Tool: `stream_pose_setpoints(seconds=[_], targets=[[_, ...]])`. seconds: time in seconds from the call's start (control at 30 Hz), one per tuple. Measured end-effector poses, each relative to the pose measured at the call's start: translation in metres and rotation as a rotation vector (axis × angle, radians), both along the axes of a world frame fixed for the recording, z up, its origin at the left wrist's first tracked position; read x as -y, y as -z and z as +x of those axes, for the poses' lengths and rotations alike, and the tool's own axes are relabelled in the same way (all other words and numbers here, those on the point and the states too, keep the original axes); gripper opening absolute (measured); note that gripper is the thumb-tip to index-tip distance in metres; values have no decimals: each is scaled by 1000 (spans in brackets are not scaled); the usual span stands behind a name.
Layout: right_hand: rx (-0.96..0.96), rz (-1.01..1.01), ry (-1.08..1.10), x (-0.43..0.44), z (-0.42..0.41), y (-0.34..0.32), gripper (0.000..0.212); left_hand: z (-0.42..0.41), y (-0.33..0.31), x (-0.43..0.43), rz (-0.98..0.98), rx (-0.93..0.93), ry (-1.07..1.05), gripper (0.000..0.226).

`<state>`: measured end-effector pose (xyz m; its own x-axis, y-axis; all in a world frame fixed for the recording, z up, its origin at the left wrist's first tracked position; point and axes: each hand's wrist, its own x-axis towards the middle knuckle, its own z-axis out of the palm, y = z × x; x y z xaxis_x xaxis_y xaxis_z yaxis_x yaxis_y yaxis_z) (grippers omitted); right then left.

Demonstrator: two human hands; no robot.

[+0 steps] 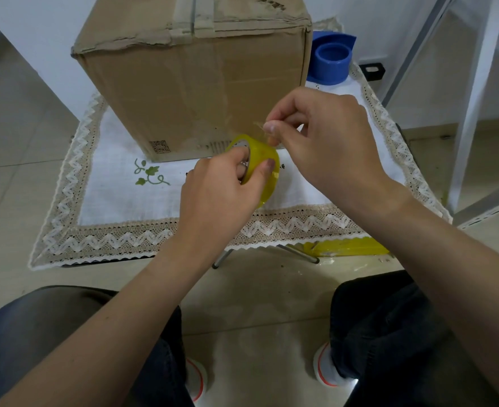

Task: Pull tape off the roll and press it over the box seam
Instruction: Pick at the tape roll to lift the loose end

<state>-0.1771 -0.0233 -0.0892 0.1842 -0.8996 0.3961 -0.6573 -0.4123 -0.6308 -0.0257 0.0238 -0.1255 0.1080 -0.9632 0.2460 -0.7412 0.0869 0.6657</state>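
Note:
A yellow tape roll is held above the front of the small table. My left hand grips it, fingers through its core and thumb on the outer face. My right hand pinches the clear free tape end just above the roll, between thumb and forefinger. Behind the hands stands a brown cardboard box with worn flaps. Its top seam, a dark gap between the flaps, runs away from me.
A white lace-edged cloth covers the low table. A blue tape dispenser sits to the right behind the box. Yellow tape strips hang under the table's front right edge. My knees and shoes show below on tiled floor. A white frame stands at right.

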Motion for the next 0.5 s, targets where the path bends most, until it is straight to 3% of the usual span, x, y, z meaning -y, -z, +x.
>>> stream_pose_setpoints(seconds=[0.3, 0.5], targets=[[-173, -189, -29, -5, 2, 2, 18, -2, -7, -1, 14, -47, -11, 45], [-213, -350, -48, -5, 3, 6, 18, -2, -9, 1, 91, -193, -26, 46]])
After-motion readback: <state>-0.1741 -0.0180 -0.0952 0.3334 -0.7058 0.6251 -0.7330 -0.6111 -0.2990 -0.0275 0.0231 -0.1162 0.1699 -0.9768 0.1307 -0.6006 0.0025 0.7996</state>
